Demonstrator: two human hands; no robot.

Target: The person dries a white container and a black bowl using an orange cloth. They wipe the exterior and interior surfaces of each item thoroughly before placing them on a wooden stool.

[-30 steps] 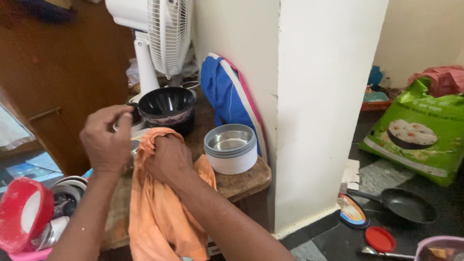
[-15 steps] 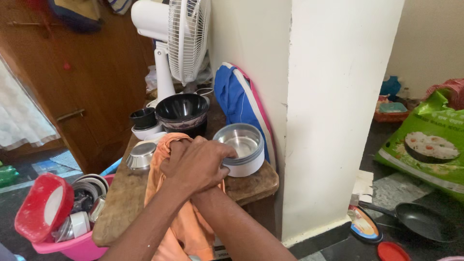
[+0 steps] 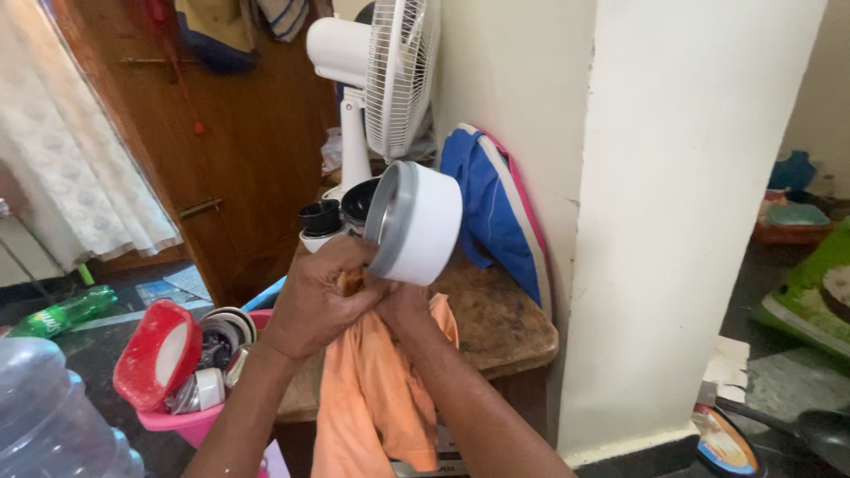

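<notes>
So both hands are bunched up together right in front of the wooden table, just above its near edge. The left hand is curled closed, fingers wrapped around the rim side of a white round container with a grey metal rim, and there's a bit of orange cloth pinched under those fingers too. The right hand sits underneath, mostly hidden behind the left one and the container, so it's hard to tell how tight its fingers are; it does look closed around the bunched top of the cloth. The container is tipped on its side, lifted clear of the table, its open mouth facing left. The rest of the cloth hangs down off the table's front edge, below the hands.

At the back of the table there's a white fan on its stand, with a couple of dark bowls at its base. A blue bag leans against the wall on the table's right side. Left of the table, lower down, a pink tub holds a red lid and some steel bits.
</notes>
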